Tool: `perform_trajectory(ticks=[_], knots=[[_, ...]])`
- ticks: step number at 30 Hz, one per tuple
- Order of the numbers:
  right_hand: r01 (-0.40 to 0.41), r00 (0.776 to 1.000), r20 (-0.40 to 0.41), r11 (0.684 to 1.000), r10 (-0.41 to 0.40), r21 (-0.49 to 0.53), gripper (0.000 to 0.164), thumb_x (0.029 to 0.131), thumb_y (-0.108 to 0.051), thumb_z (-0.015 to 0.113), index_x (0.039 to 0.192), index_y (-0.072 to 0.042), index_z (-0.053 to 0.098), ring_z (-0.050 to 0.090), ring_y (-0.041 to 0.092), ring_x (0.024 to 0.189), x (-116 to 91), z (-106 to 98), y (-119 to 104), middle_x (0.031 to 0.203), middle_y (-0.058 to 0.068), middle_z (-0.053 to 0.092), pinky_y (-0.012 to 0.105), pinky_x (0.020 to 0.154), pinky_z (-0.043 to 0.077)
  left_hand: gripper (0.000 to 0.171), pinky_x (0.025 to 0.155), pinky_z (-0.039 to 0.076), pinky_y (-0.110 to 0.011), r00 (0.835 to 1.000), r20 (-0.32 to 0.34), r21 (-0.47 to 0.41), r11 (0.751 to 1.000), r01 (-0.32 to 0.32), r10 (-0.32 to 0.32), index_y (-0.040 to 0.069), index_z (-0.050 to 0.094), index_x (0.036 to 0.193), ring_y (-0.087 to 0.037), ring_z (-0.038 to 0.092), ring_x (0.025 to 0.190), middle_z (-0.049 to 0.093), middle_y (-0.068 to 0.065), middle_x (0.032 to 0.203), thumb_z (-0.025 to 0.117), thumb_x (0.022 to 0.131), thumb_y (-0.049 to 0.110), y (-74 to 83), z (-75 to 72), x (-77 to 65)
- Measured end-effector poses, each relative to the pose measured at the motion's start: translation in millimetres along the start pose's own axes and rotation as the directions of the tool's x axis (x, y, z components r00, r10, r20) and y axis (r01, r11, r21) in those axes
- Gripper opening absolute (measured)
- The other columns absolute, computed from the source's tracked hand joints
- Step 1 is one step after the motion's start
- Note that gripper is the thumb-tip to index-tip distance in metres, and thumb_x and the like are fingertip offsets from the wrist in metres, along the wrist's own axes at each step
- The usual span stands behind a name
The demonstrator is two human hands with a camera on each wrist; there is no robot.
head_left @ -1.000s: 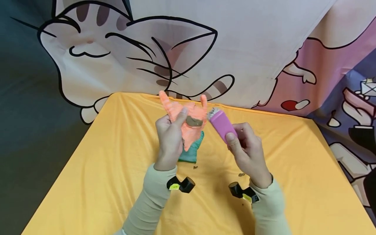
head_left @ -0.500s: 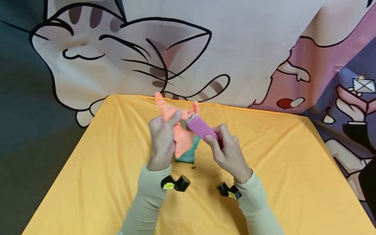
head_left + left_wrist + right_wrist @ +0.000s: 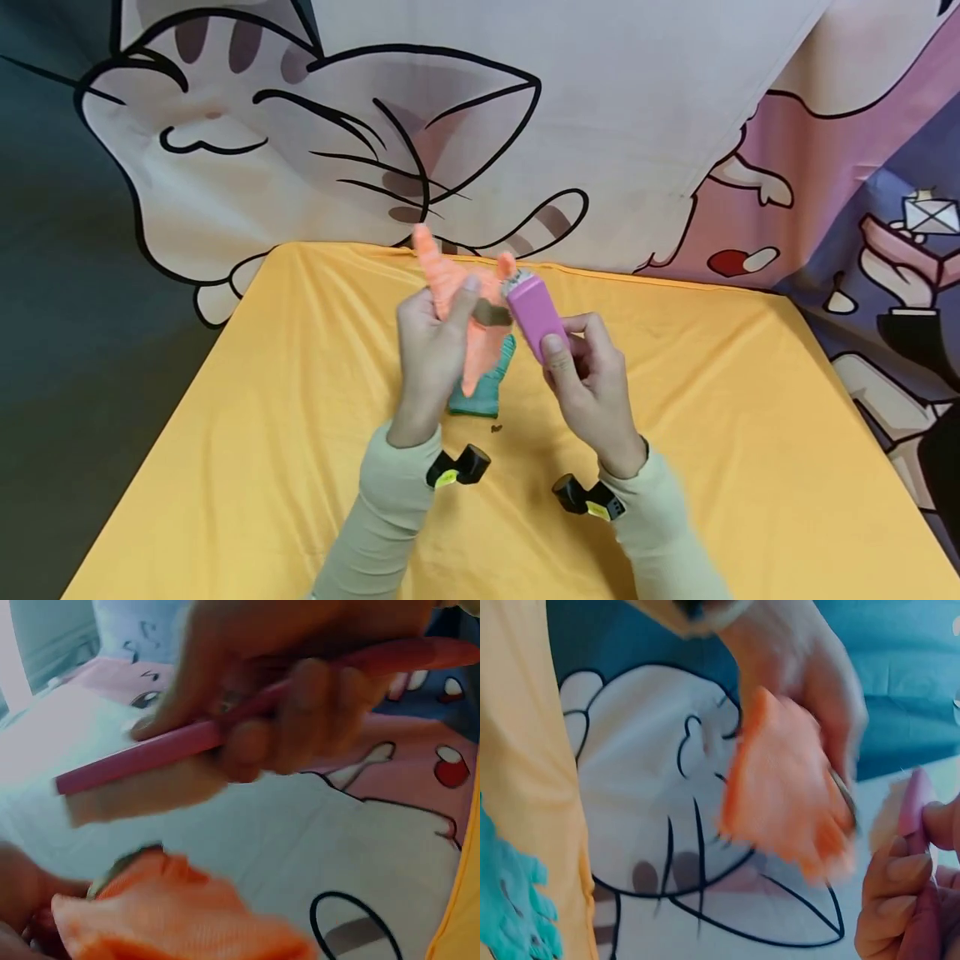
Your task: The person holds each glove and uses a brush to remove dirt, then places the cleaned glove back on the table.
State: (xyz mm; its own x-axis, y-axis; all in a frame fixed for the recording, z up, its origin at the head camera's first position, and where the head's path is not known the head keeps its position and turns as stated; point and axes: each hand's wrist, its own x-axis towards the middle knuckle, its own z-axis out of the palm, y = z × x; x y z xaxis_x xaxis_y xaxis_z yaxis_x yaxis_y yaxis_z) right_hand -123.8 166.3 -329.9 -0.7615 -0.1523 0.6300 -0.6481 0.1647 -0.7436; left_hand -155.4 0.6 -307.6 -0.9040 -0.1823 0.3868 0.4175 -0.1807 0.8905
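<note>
My left hand (image 3: pixel 431 354) holds up an orange knitted glove (image 3: pixel 483 354), thumb on its face and fingers behind. Across the glove's middle lies a grey-brown smear (image 3: pixel 491 313). In the right wrist view the orange glove (image 3: pixel 787 787) is blurred. My right hand (image 3: pixel 600 387) grips a pink brush (image 3: pixel 536 312) by its handle, with the head pointing up and left at the glove's right edge. Pale bristles (image 3: pixel 142 795) show under the brush head in the left wrist view, with the glove below them.
Beneath the held glove, a teal glove (image 3: pixel 480 393) lies on the yellow cloth-covered table (image 3: pixel 285 433). A small brown crumb (image 3: pixel 496 428) sits just in front of it. Behind the table stands a cartoon-cat backdrop (image 3: pixel 630 108).
The brush moved left from beside the orange glove to over its smear, then drew back right to the glove's edge. The glove dipped slightly and rose again.
</note>
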Motion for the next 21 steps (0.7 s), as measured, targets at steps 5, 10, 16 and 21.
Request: perform_trajectory(ticks=[5, 10, 16, 21], knots=[[0.011, 1.000, 0.014, 0.995, -0.010, -0.100, 0.011, 0.092, -0.009, 0.053, 0.098, -0.001, 0.050, 0.037, 0.006, 0.041, -4, 11, 5, 0.055, -0.001, 0.048, 0.018, 0.036, 0.030, 0.023, 0.053, 0.045, -0.027, 0.996, 0.081, 0.070, 0.997, 0.032, -0.038, -0.006, 0.062, 0.076, -0.016, 0.053, 0.056, 0.060, -0.012, 0.066, 0.057, 0.091, 0.011, -3.4, 5.8, -2.1], [0.011, 0.995, 0.099, 0.967, 0.015, -0.253, 0.012, 0.092, -0.015, 0.055, 0.093, -0.005, 0.048, 0.034, 0.006, 0.043, -4, 13, 14, 0.057, -0.004, 0.047, 0.018, 0.037, 0.027, 0.020, 0.061, 0.051, -0.025, 0.986, -0.048, -0.187, 0.971, 0.151, -0.163, -0.013, 0.063, 0.087, -0.017, 0.059, 0.063, 0.064, -0.008, 0.072, 0.056, 0.090, 0.005, -4.5, -2.9, 3.3], [0.002, 0.992, 0.120, 0.969, 0.028, -0.249, 0.009, 0.090, -0.010, 0.057, 0.093, -0.006, 0.049, 0.035, 0.006, 0.044, -3, 7, 17, 0.057, -0.004, 0.048, 0.018, 0.038, 0.027, 0.020, 0.055, 0.045, -0.021, 0.974, -0.148, -0.270, 0.955, 0.126, -0.170, -0.009, 0.063, 0.086, -0.014, 0.049, 0.055, 0.052, -0.003, 0.061, 0.058, 0.090, 0.009, -4.1, -10.5, 7.4], [0.067, 0.998, 0.008, 0.997, -0.066, -0.029, 0.015, 0.092, -0.011, 0.053, 0.092, 0.004, 0.050, 0.037, 0.006, 0.040, -1, 2, 14, 0.054, 0.001, 0.050, 0.017, 0.035, 0.030, 0.024, 0.050, 0.034, -0.022, 0.984, -0.173, -0.029, 0.999, -0.045, 0.039, -0.005, 0.063, 0.080, -0.015, 0.043, 0.054, 0.049, -0.005, 0.060, 0.056, 0.092, 0.014, -5.0, -6.9, 7.9]])
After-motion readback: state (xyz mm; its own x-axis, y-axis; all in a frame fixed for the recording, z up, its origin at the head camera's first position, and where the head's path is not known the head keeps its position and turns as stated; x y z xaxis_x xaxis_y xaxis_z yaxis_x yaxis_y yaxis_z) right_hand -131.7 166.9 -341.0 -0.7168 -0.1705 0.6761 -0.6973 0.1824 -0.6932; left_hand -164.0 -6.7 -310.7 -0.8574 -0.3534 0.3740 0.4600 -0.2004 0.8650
